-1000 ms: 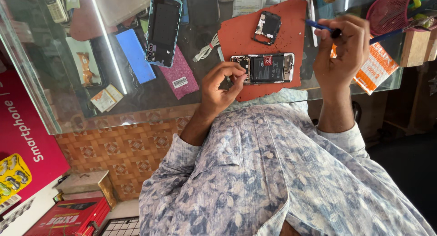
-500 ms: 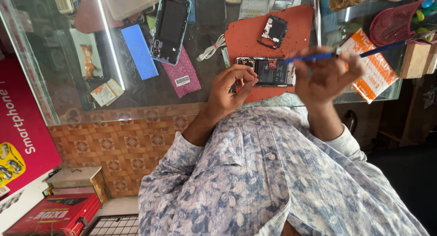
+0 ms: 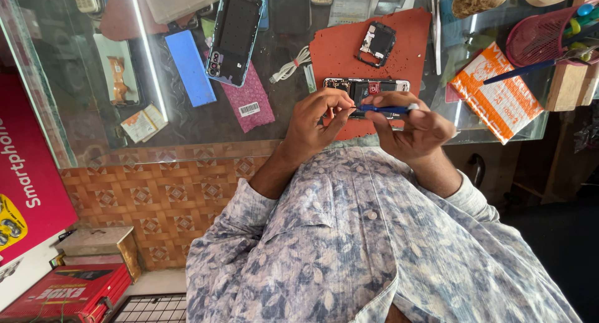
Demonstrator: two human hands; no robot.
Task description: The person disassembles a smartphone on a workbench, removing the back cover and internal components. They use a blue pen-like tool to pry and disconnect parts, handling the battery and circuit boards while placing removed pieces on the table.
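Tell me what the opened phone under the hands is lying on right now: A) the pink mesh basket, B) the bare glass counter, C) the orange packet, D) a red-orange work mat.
D: the opened phone lies on the red-orange work mat, with the left hand and right hand over it, the right holding a blue tool.

The opened, backless smartphone lies on the red rubber work mat atop the glass counter — both hands just before it. The right hand holds a thin blue screwdriver pointing toward the left hand. Behind the phone, on the same mat, sits a small black circuit module; left of the mat lies a blue-edged phone back cover — right of it, an orange-and-white packet.
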